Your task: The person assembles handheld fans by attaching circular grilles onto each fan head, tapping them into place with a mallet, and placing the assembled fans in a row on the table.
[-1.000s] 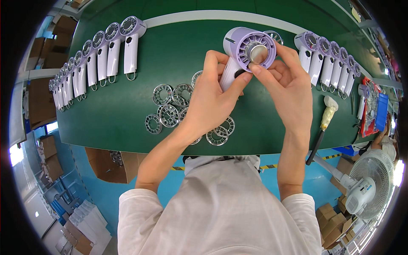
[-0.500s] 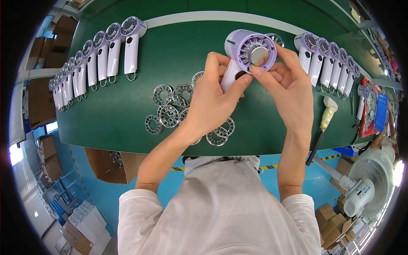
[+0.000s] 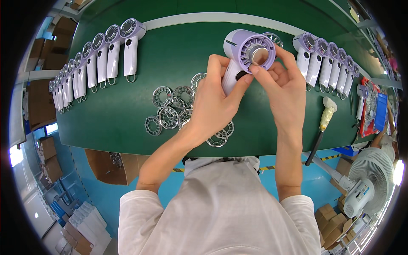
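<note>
In front of me, above the table, is a lilac-and-white handheld fan [image 3: 240, 39], its round head tilted toward me with a shiny silver centre showing. My left hand [image 3: 214, 95] wraps around its white handle. The fingers of my right hand [image 3: 284, 83] close on the right side of the head, the thumb pressing the lower rim of its front face. Several chrome slotted rings [image 3: 168, 117] lie in a loose pile left of and partly behind my left hand. Another chrome ring [image 3: 278, 39] is partly hidden behind the fan head.
On the green table [image 3: 106, 123], finished-looking handheld fans [image 3: 102, 59] line the left side, and more fans [image 3: 326, 63] the right. A mallet-like tool [image 3: 326, 119] with a wrapped head lies at right. A cardboard box [image 3: 106, 170] sits below the table; a large electric fan [image 3: 369, 182] stands lower right.
My right hand and forearm have shifted slightly left, with the thumb still at the rim. The handheld fan has moved only a little, and both hands keep their grip.
</note>
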A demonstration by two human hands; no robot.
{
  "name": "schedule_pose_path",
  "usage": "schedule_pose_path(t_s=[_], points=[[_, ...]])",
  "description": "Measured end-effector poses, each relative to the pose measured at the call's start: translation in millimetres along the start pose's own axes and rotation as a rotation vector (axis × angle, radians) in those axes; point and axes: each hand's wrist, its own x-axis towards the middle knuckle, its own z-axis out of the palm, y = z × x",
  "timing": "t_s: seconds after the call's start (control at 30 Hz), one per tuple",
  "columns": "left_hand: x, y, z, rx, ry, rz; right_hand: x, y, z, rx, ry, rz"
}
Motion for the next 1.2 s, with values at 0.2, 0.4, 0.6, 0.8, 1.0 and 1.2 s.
schedule_pose_path(t_s=[0.2, 0.4, 0.6, 0.8, 1.0, 1.2], points=[[1, -5, -2, -0.013, -0.009, -0.009, 1, -4, -2, -0.038, -0.019, 0.051], [1, 2, -11, -0.238, -0.133, -0.160, 4, -18, -35, -0.220, 0.221, -0.097], [4, 6, -12, -0.265, -0.185, -0.211, -4, -34, -45, -0.008, 0.244, -0.181], [5, 7, -3, -0.147, -0.222, -0.231, -4, -31, -33, -0.001, 0.047, -0.158], [3, 9, 2, -0.056, -0.183, -0.189, 1, -30, -29, -0.106, 0.171, -0.249], [1, 16, 5, -0.024, -0.090, -0.137, 6, -1, -38, -0.681, 0.333, -0.524]])
